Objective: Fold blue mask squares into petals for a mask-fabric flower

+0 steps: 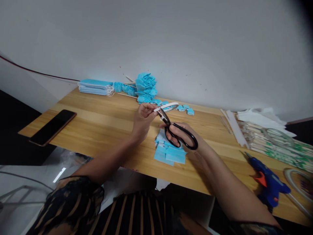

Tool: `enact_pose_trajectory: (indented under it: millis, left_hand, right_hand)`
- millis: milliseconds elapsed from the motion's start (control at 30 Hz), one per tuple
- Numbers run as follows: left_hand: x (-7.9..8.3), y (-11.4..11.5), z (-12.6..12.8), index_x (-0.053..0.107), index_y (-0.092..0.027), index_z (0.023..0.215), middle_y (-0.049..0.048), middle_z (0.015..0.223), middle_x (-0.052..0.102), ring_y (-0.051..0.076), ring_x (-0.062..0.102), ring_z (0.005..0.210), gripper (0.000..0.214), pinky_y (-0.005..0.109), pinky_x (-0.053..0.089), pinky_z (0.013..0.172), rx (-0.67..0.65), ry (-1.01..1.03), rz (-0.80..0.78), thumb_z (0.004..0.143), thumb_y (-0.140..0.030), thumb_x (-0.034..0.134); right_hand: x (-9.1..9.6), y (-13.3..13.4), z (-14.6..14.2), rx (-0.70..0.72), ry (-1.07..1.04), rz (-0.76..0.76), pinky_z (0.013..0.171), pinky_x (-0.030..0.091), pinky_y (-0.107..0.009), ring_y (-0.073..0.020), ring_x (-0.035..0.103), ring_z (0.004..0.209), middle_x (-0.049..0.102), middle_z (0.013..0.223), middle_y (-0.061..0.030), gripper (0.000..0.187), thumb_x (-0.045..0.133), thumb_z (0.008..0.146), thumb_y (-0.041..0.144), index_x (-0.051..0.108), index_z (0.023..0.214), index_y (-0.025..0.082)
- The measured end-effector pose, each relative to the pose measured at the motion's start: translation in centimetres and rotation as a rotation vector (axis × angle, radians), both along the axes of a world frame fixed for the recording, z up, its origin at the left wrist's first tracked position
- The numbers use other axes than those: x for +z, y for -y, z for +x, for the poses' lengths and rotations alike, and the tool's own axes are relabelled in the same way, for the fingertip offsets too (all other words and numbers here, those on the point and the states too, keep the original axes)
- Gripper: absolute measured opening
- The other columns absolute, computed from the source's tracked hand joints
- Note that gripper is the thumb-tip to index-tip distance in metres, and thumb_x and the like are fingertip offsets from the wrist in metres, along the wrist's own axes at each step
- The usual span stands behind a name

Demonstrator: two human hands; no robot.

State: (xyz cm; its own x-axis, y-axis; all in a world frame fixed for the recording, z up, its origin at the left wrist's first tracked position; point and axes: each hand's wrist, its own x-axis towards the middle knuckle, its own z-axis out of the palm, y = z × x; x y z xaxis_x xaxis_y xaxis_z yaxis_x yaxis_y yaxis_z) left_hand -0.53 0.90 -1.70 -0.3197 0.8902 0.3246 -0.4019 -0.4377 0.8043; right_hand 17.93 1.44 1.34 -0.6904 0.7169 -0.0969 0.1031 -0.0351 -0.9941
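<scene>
Left hand (143,120) pinches a curled white strip (168,105) at the blades of the scissors (167,121), whose handles the right hand (180,133) grips. Fingertips this near could be nipped if the strip slips. Blue cloth pieces (170,156) crowd beneath the scissors, blue flowers (146,86) beyond, a glue gun (267,181) well right.

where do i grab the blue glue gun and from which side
Take the glue gun by its handle, probably from the near edge of the table: the handle points that way, the nozzle toward the wall. The right hand is nearer, though it holds the scissors.
</scene>
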Motion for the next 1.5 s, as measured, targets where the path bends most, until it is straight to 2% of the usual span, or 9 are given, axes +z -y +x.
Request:
enact_pose_trajectory:
  millis: [133, 400, 700, 1033, 1200, 1300, 1367, 1433, 1500]
  left_hand:
    - [-0.7, -0.5, -0.1, 0.056, -0.022, 0.085, -0.0018, 0.090, 0.068, 0.014, 0.069, 0.093, 0.039, 0.032, 0.052, 0.095, -0.001, -0.025, 0.046, 0.071, -0.029, 0.091]
    - [-1.1, -0.6, 0.1, 0.053, -0.021, 0.080, -0.0024, 0.088, 0.068, 0.013, 0.069, 0.090, 0.037, 0.030, 0.053, 0.090, 0.013, -0.043, 0.073, 0.073, -0.026, 0.089]
    - [-1.2, -0.4, 0.6, 0.051, -0.020, 0.076, -0.0015, 0.087, 0.067, 0.013, 0.066, 0.087, 0.038, 0.030, 0.052, 0.087, 0.015, -0.062, 0.027, 0.072, -0.027, 0.088]
    - [-1.5, -0.2, 0.6, 0.054, -0.019, 0.073, 0.0000, 0.088, 0.069, 0.014, 0.065, 0.087, 0.038, 0.030, 0.052, 0.086, -0.006, -0.043, 0.017, 0.071, -0.028, 0.091]
    - [-1.5, -0.4, 0.3, 0.056, -0.019, 0.075, -0.0015, 0.087, 0.070, 0.013, 0.068, 0.085, 0.039, 0.030, 0.054, 0.086, -0.033, -0.020, 0.021, 0.069, -0.026, 0.094]
    - [-1.4, -0.4, 0.2, 0.057, -0.019, 0.078, -0.0031, 0.088, 0.070, 0.013, 0.071, 0.084, 0.038, 0.031, 0.056, 0.088, -0.060, 0.015, -0.032, 0.069, -0.025, 0.094]
    - [-1.2, -0.3, 0.1, 0.058, -0.019, 0.080, -0.0031, 0.089, 0.069, 0.013, 0.072, 0.086, 0.037, 0.031, 0.057, 0.089, -0.093, 0.045, -0.068, 0.069, -0.025, 0.093]
    - [-0.9, -0.1, 0.1, 0.059, -0.019, 0.081, -0.0025, 0.091, 0.069, 0.014, 0.074, 0.088, 0.036, 0.032, 0.058, 0.092, -0.140, 0.072, -0.099, 0.070, -0.025, 0.093]
    - [-0.6, 0.2, 0.1, 0.060, -0.018, 0.082, -0.0023, 0.092, 0.069, 0.015, 0.075, 0.089, 0.036, 0.034, 0.058, 0.094, -0.182, 0.101, -0.129, 0.069, -0.024, 0.093]
  right_hand:
    - [-0.2, -0.1, 0.0, 0.001, -0.021, -0.020, 0.040, 0.028, -0.023, -0.0050, 0.042, 0.041, 0.056, 0.060, 0.0037, 0.062, 0.068, 0.082, 0.077, 0.071, 0.091, 0.016]
    - [-0.4, 0.3, -0.6, -0.034, -0.051, -0.012, 0.039, 0.029, -0.023, -0.0054, 0.041, 0.038, 0.052, 0.053, 0.0037, 0.063, 0.066, 0.084, 0.078, 0.067, 0.076, 0.016]
    - [-0.7, 0.5, -1.0, -0.069, -0.100, -0.056, 0.037, 0.028, -0.023, -0.0051, 0.042, 0.037, 0.057, 0.058, 0.0039, 0.065, 0.067, 0.084, 0.077, 0.073, 0.097, 0.014]
    - [-0.9, 0.6, -1.1, -0.106, -0.114, -0.115, 0.034, 0.026, -0.021, -0.0043, 0.040, 0.035, 0.056, 0.059, 0.0050, 0.068, 0.069, 0.081, 0.077, 0.073, 0.104, 0.013]
    - [-1.1, 0.7, -1.2, -0.066, -0.106, -0.103, 0.032, 0.021, -0.020, -0.0029, 0.033, 0.033, 0.048, 0.054, 0.0085, 0.065, 0.069, 0.082, 0.075, 0.074, 0.101, 0.013]
    - [-0.7, 0.6, -0.6, 0.016, -0.095, -0.039, 0.034, 0.028, -0.020, -0.0042, 0.038, 0.034, 0.052, 0.055, 0.0084, 0.061, 0.078, 0.076, 0.071, 0.075, 0.102, 0.015]
    - [-0.2, -0.1, 0.2, -0.073, -0.161, 0.081, 0.042, 0.042, -0.022, -0.0072, 0.049, 0.042, 0.059, 0.060, 0.0063, 0.058, 0.083, 0.074, 0.065, 0.075, 0.107, 0.019]
    - [0.2, -1.4, 1.4, -0.304, -0.261, 0.251, 0.058, 0.054, -0.027, -0.0113, 0.061, 0.057, 0.068, 0.073, 0.0025, 0.055, 0.083, 0.075, 0.062, 0.073, 0.113, 0.024]
    - [0.2, -3.1, 2.5, -0.513, -0.278, 0.376, 0.076, 0.059, -0.033, -0.0164, 0.071, 0.076, 0.076, 0.089, -0.0012, 0.054, 0.082, 0.077, 0.060, 0.070, 0.119, 0.027]
